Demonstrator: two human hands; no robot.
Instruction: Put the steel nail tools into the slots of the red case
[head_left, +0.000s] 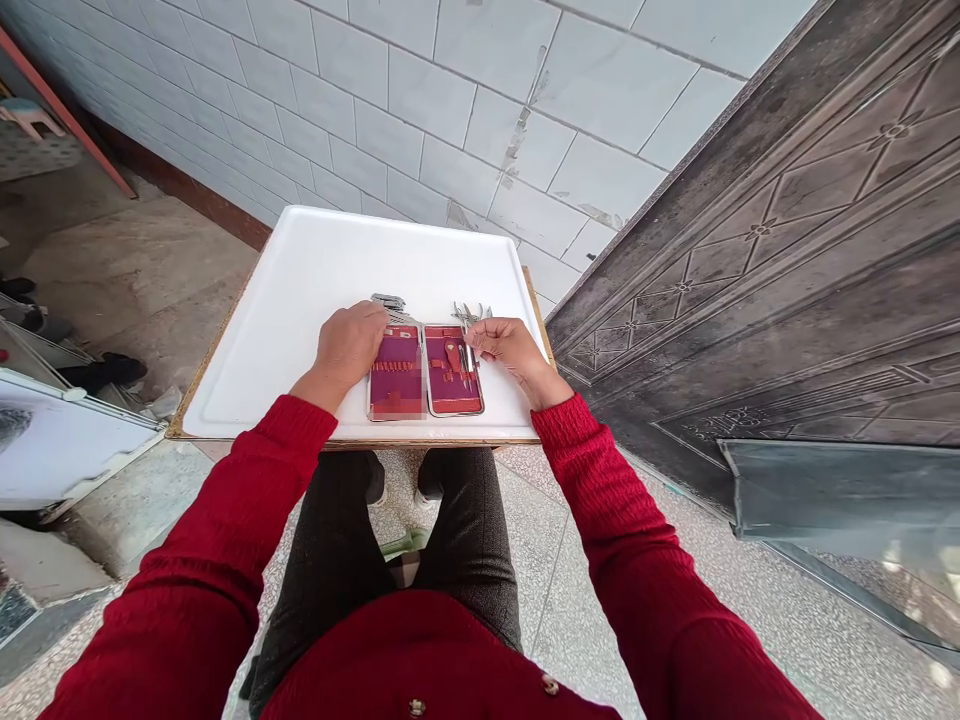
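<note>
An unfolded manicure case (397, 385) with a purple and red lining lies on a white tabletop (315, 260). My left hand (349, 345) grips the case's left edge near its upper corner, fingers curled over it. At the right half, my right hand (506, 350) pinches a slim silver tool (469, 358), partly covered by the fingers. Small tools and a red leather piece (453, 354) sit in that half, while the left half has a row of elastic loops. Beyond the case lie a stack of metal tools (388, 301) and silver nippers (466, 314).
A tiled wall (420, 140) rises behind the table, whose wooden edge (360, 443) shows in front. To the right stands a dark patterned metal door (750, 240). A white panel-like object (75, 430) is at the left.
</note>
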